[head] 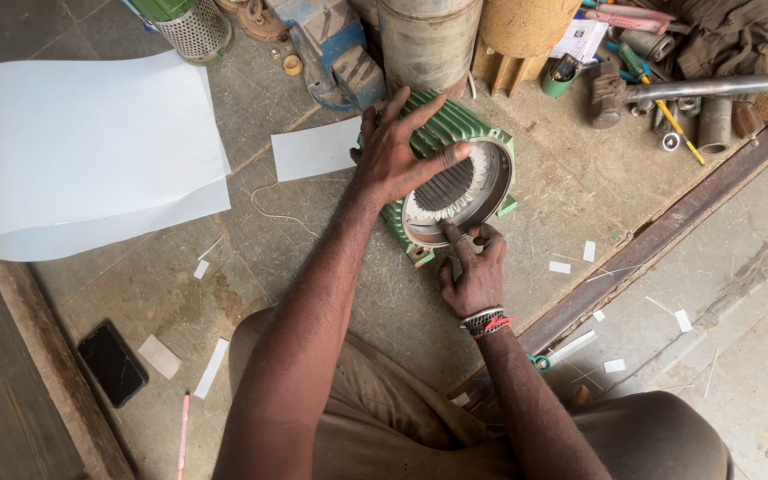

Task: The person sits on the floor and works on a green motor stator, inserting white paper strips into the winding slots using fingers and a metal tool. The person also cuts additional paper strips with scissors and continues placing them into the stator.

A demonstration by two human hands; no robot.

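- Nearest the camera, the person's knees in tan trousers [384,427] frame both forearms.
- Right hand [473,271], beaded bands at the wrist, presses its fingertips together at the lower rim of the green motor housing [442,133], pinching the white paper lining there.
- Left hand [397,156] lies spread flat over the housing's ribbed top, thumb across the opening.
- Housing lies on the concrete floor, opening facing up toward the camera.
- A large white sheet [91,151] and a black phone [113,363] lie well apart to the left.
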